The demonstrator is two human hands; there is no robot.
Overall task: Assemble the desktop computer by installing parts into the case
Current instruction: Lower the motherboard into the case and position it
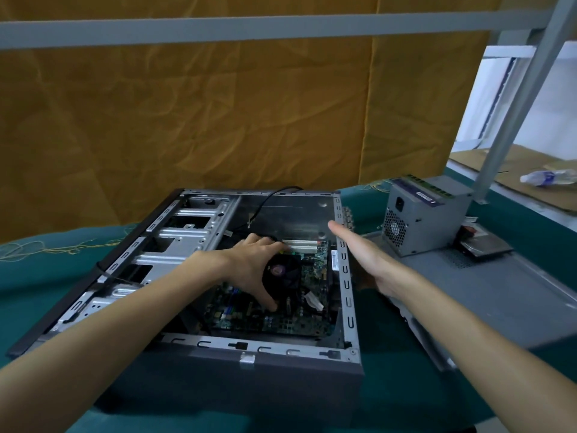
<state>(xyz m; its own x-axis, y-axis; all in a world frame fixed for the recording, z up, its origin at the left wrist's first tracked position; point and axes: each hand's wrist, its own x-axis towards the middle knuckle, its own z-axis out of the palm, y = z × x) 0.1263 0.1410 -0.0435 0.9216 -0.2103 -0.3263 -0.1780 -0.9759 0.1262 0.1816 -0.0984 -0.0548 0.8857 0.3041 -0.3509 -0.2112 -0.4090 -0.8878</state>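
An open grey computer case (259,360) lies flat on a green cloth. Inside it sits a green motherboard (274,320) with a black round CPU fan (287,273). My left hand (253,264) reaches into the case and grips the fan, thumb toward me and fingers over its far side. My right hand (365,257) hovers over the case's right wall with straight fingers, holding nothing. A grey power supply (421,220) stands outside the case to the right, on the case's removed side panel (487,295).
Silver drive bays (175,242) fill the left half of the case. A black cable (268,201) runs over its far edge. A flat drive (484,245) lies beside the power supply. A plastic bottle (546,177) lies on cardboard at far right. An orange curtain hangs behind.
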